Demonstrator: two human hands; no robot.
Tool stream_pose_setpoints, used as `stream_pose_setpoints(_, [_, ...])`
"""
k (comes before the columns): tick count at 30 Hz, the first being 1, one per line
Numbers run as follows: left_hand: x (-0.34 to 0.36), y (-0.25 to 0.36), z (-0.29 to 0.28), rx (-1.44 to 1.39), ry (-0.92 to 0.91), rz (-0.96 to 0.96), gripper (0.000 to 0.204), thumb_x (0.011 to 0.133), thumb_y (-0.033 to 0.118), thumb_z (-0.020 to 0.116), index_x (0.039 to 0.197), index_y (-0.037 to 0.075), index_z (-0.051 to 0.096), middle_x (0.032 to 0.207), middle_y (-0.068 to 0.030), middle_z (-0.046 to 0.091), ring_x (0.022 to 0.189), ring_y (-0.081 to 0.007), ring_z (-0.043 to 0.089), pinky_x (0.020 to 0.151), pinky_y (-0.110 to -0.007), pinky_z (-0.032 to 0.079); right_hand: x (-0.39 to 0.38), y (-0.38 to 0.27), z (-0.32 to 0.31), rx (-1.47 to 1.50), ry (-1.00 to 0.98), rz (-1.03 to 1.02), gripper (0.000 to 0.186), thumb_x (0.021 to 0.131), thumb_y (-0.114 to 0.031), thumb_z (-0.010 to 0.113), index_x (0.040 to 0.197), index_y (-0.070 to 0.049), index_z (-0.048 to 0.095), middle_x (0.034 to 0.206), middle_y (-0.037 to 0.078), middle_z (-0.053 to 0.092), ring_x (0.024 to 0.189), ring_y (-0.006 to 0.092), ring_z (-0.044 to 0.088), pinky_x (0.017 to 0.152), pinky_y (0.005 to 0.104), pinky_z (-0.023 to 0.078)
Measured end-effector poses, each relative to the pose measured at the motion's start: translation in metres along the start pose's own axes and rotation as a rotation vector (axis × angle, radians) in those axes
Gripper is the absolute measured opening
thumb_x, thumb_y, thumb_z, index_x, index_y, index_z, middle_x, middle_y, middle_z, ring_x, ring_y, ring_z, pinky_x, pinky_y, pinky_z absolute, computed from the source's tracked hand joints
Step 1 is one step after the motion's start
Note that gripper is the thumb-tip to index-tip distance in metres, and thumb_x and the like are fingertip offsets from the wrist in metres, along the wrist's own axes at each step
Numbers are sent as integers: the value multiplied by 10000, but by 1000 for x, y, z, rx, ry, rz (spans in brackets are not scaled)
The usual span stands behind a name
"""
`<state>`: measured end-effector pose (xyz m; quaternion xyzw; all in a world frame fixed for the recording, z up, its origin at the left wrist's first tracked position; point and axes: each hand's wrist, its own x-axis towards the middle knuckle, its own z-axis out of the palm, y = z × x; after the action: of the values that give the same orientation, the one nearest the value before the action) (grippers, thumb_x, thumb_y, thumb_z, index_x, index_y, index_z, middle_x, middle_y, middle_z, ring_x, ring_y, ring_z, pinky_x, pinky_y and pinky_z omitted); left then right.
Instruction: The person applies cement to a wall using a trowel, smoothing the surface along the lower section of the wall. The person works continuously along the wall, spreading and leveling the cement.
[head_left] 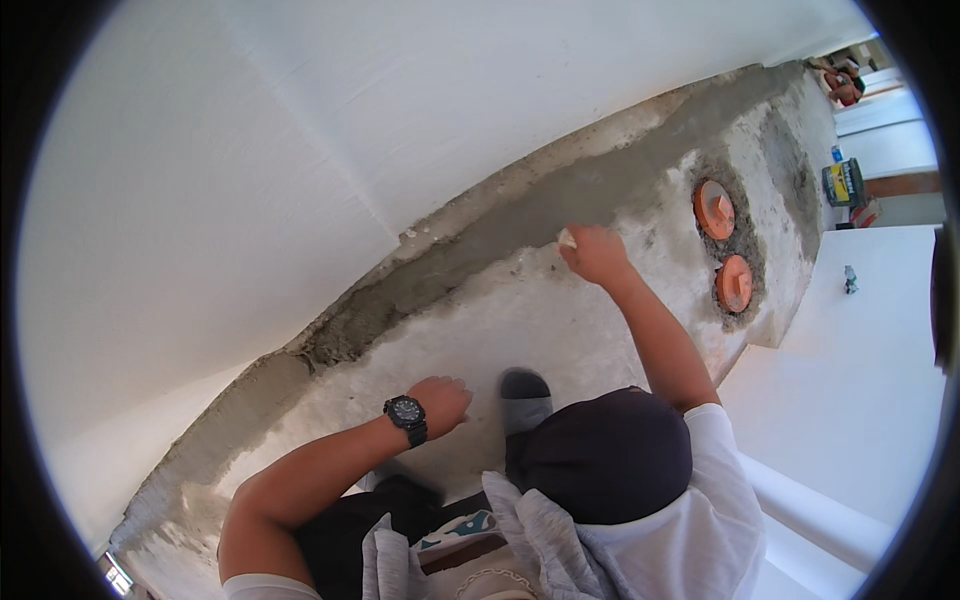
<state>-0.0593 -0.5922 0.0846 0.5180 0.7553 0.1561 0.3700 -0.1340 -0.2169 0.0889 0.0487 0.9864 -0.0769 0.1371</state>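
Note:
My right hand (597, 255) is closed, fingers curled, at the edge of a strip of wet grey mortar (570, 195). A small whitish piece (567, 238) shows at its fingertips; its kind is unclear. Lower and to the left, my left hand (441, 405) hovers over the pale concrete floor (500, 310), fingers curled in, with nothing visible in them. A black wristwatch (405, 411) circles that wrist. The mortar runs along the foot of the white wall (250, 150), smooth toward the far right and rough and crumbly at the left.
Two round orange caps (714, 210) with raised square tops sit in rough mortar to the right. Beyond them stands a dark bucket (843, 184) with a yellow label. A person (846, 82) crouches far off at upper right. A white wall (830, 310) bounds the right side.

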Motion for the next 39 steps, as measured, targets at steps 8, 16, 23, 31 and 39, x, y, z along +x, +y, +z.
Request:
stream_pose_setpoints(8, [7,6,-4,-1,-3,2,288,869,317,711,946,43,665,969,-143,648,965,-342,638,858,-451,513,4,14,-3,20,51,-59,295,890,-347,684,994,-71,672,929,175,704,893,376,686,774,484,547])
stream_pose_setpoints(16, [10,8,-3,-14,-49,-17,309,877,338,701,956,40,672,988,-148,656,969,-348,640,864,-458,516,14,17,-2,46,-58,-16,338,917,-361,658,1010,-37,679,914,187,712,912,380,686,786,485,550])
stream_pose_setpoints(23, [9,6,-3,-9,-17,12,326,880,353,700,972,41,680,969,-149,657,958,-348,647,858,-453,518,13,20,0,237,111,267,401,924,-372,654,942,28,682,885,263,694,884,446,673,778,512,533])
stream_pose_setpoints(31, [3,0,8,-9,-72,-11,329,885,361,695,963,42,685,961,-144,658,954,-346,648,857,-455,518,-9,-59,30,312,36,298,460,957,-398,601,948,55,680,906,283,697,881,451,686,790,505,548])
stream_pose_setpoints(39, [0,2,3,-23,-49,-11,344,890,366,690,994,38,692,971,-143,657,974,-343,643,852,-453,519,-15,-72,24,333,57,299,435,951,-393,617,965,39,668,915,266,700,881,431,697,793,499,561])
